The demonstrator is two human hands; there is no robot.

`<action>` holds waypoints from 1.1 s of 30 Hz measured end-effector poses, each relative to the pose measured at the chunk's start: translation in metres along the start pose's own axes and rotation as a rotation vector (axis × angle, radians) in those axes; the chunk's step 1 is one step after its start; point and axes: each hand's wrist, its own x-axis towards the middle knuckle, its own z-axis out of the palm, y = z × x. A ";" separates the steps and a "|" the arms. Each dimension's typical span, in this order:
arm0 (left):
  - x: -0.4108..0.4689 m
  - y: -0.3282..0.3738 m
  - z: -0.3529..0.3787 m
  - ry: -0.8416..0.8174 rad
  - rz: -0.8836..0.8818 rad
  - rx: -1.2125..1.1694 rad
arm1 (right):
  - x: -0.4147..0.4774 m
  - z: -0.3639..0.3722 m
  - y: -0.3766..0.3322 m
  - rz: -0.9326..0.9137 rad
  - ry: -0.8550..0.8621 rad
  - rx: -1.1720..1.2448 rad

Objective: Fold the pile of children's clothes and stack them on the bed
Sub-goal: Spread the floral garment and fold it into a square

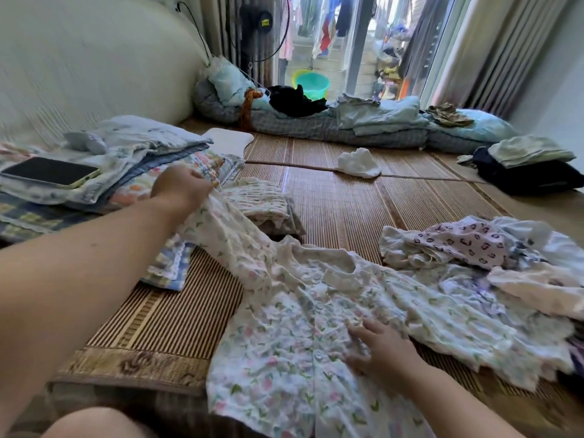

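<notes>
I note the floral shirt (300, 327) lying on the bed mat (177, 314) at 6 o'clock, left hand (183, 188) pinching its sleeve toward 10 o'clock, right hand (379, 346) spread flat on its front; probably light, limp cloth, best taken at sleeve and hem.

The floral shirt (284, 358) runs off the near edge, the unfolded pile (467, 245) off the right; fingertips of the left hand (181, 188) vanish into its sleeve.
</notes>
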 end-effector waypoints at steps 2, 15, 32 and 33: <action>-0.003 0.029 0.020 -0.117 0.036 -0.049 | 0.000 0.000 -0.001 -0.004 0.017 0.002; -0.107 0.062 0.190 -0.694 0.372 0.070 | -0.057 -0.063 0.121 0.540 0.494 0.261; -0.089 0.002 0.185 -0.920 0.399 0.530 | -0.025 -0.130 0.158 0.582 0.904 0.852; -0.090 0.003 0.185 -0.921 0.385 0.524 | -0.025 -0.133 0.156 0.591 0.891 0.773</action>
